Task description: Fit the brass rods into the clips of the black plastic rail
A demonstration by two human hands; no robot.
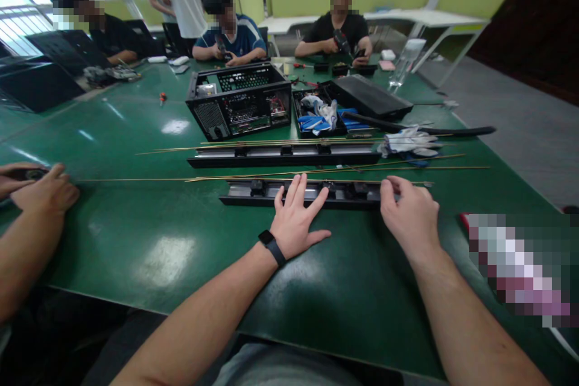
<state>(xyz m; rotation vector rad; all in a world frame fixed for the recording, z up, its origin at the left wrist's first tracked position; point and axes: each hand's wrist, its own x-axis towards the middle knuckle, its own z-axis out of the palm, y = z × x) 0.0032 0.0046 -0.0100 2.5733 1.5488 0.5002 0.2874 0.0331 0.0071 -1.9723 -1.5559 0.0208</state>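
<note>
A long black rail (244,200) with a silvery inner channel and several black blocks lies in front of me on the green table. My left hand (295,220), a dark band on its wrist, rests with fingers spread across the rail's front edge and middle. At the rail's right end, my right hand (411,211) has its thumb and fingers bent together around a thin brass-coloured rod (429,183) running along the rail; the exact grip is partly hidden. More thin rods (474,167) lie just behind. Beyond them is a second similar black rail (208,162).
A co-worker's hands (49,190) hold a small dark object at left. Behind the rails stand an open computer case (239,102), a black tray with blue-white gloves (319,116) and a black panel (366,96). More gloves (411,142) lie at right. People work across the table.
</note>
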